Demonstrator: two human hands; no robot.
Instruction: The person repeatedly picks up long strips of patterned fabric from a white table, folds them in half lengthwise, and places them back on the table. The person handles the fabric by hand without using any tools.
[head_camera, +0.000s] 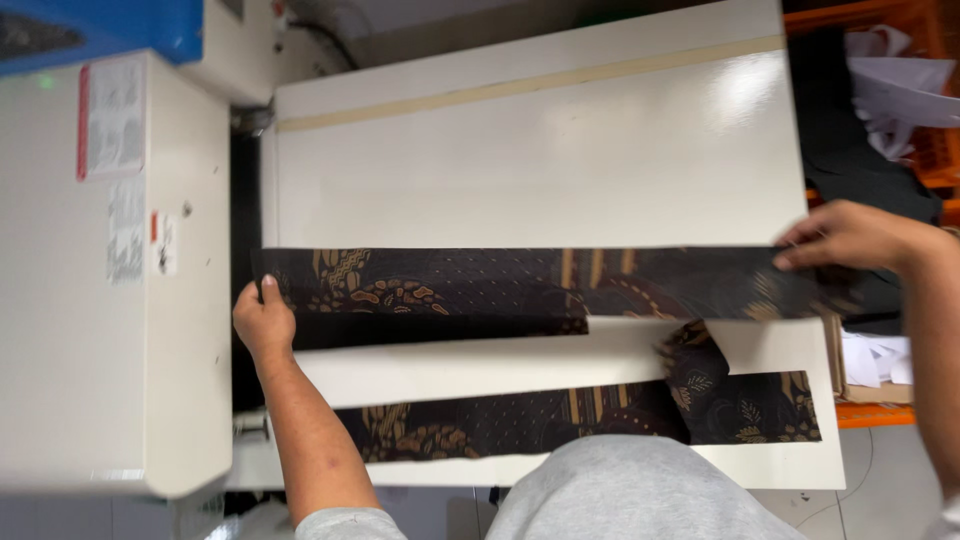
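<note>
White worktable (520, 160) beside a cream machine (110, 300), orange crates (900, 30) at the far edge. Dark patterned strip (480, 282) stretched flat across the table, apparently laid out and being straightened. Left hand (264, 322) pinching its end by the machine; right hand (845, 237) pinching the opposite end, fingers closed on the cloth. Second strip (560, 418) nearer the body, untouched, seemingly awaiting the same handling. White strip (480, 365) between the two.

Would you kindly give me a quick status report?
Left hand, right hand pinch dark patterned strip ends, flat on white table. Second strip nearer.
</note>
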